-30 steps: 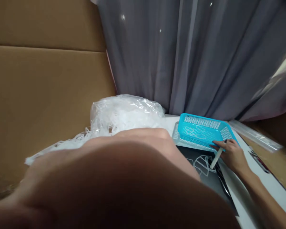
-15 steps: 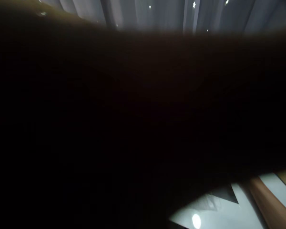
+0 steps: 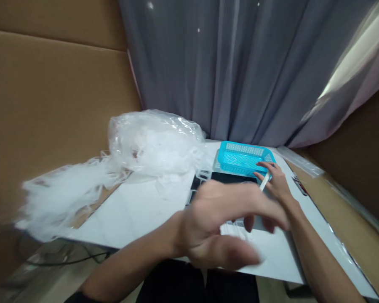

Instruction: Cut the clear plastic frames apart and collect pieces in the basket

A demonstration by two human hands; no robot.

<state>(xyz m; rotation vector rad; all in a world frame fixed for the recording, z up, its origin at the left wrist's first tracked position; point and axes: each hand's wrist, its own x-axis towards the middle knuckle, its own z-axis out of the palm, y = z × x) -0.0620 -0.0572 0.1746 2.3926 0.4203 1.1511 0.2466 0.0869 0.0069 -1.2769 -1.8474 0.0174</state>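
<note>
Close to the camera, my left hand [image 3: 221,219] is raised over the table, blurred. Its fingers curve forward with the thumb apart below, and nothing shows between them. Farther off, my right hand [image 3: 279,183] has a thin whitish strip [image 3: 265,181] at its fingers, by the near right corner of a blue plastic basket [image 3: 246,158]. My left hand hides part of a dark mat [image 3: 230,178] on which thin white plastic pieces [image 3: 204,173] lie. More clear-white pieces [image 3: 236,229] show beneath my left hand.
A clear plastic bag [image 3: 158,139] full of white pieces stands at the back left of the white table [image 3: 139,214]. A heap of white netted pieces [image 3: 63,193] spreads beside it. Cardboard walls [image 3: 57,92] and a grey curtain [image 3: 183,71] surround the table. A small red-and-dark item [image 3: 299,185] lies at right.
The dark blurred shape that covered most of the view has gone. My left hand, the basket, the bag and the table now show, and my right hand is in full view.
</note>
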